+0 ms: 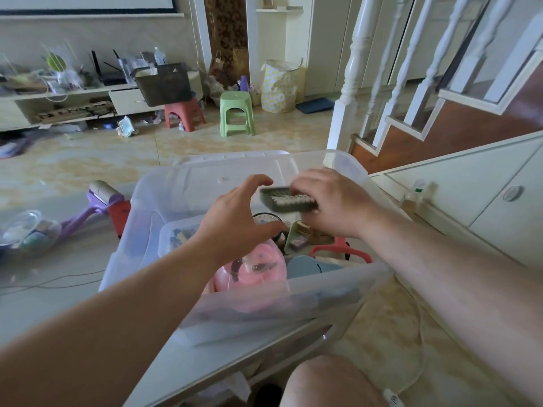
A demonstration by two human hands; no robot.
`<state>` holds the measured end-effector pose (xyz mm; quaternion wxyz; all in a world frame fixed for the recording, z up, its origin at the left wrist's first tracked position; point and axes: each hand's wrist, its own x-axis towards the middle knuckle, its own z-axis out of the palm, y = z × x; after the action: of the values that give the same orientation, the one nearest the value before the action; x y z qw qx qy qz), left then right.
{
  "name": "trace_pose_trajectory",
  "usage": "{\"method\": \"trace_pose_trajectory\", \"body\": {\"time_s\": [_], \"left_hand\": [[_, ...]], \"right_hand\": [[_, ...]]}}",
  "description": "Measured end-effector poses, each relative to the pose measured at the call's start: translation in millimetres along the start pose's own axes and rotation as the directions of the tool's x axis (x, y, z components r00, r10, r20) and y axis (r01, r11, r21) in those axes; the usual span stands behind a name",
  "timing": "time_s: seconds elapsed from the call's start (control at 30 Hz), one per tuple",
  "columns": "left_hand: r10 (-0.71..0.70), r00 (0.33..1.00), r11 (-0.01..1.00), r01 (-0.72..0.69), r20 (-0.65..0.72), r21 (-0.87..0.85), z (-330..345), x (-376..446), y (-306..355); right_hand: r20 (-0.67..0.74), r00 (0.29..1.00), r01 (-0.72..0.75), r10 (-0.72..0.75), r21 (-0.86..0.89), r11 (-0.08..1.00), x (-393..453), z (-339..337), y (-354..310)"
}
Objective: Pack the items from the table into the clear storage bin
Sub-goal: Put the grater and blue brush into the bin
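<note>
Green stool (236,113) beside red stool (184,114)

Green stool (236,113), pink ball (252,268), clear bin (293,298)

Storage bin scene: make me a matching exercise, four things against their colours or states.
Things:
1. Right hand
2. Left hand
3. Stool standing beside the spotted laundry bag
4. Round item inside the clear storage bin

States:
A. Pink
B. Open, holding nothing
C. Green
D. Holding a grey keyed device over the bin

Pairs: 1-D, 2-B, 3-C, 4-A
</note>
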<state>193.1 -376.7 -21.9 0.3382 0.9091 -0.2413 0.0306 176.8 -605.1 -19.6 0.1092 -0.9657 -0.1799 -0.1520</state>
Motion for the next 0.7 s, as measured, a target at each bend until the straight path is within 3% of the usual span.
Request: {"method": "trace_pose_trajectory", "body": {"time_s": [0.07,0.13,0.2,0.33,0.4,0.5,0.6,0.7], "left_hand": [[0.004,1.000,1.000,-0.004,-0.011,-0.018,-0.2,0.2,-0.5],[0.007,1.000,0.999,-0.008,-0.018,-0.036,0.2,0.3,-1.2],[-0.011,1.000,0.998,0.009,-0.022,-0.067,-0.7,0.1,-2.2],[-0.011,1.000,0.994,0.008,-0.027,-0.106,-3.3,-0.7,-4.1],[0.011,1.000,0.993,-0.014,-0.019,-0.116,-3.3,-0.7,-3.5],[-0.002,1.000,0.983,0.004,0.013,-0.186,-2.7,0.4,-3.6],[-0.013,0.999,0.948,0.025,0.039,-0.316,-2.1,0.0,-6.0],[0.000,0.997,0.932,0.026,0.073,-0.360,-2.9,-4.0,-6.1]], "right_hand": [[-0.020,0.983,-0.183,0.182,-0.032,0.983,0.1,-2.5,9.9],[0.060,0.936,-0.344,0.347,-0.051,0.938,-0.2,0.8,20.3],[0.115,0.897,-0.430,0.427,-0.003,0.903,0.3,1.8,24.4],[-0.044,0.931,-0.366,0.364,-0.078,0.927,3.4,2.6,24.4],[-0.047,0.948,-0.316,0.315,-0.034,0.948,1.8,0.4,15.1],[0.076,0.951,-0.310,0.301,0.206,0.928,1.8,-7.4,-6.8],[0.246,0.929,-0.364,0.276,0.474,0.802,6.0,-17.5,-37.4],[0.260,0.959,-0.212,0.108,0.416,0.884,11.0,-15.8,-62.4]]}}
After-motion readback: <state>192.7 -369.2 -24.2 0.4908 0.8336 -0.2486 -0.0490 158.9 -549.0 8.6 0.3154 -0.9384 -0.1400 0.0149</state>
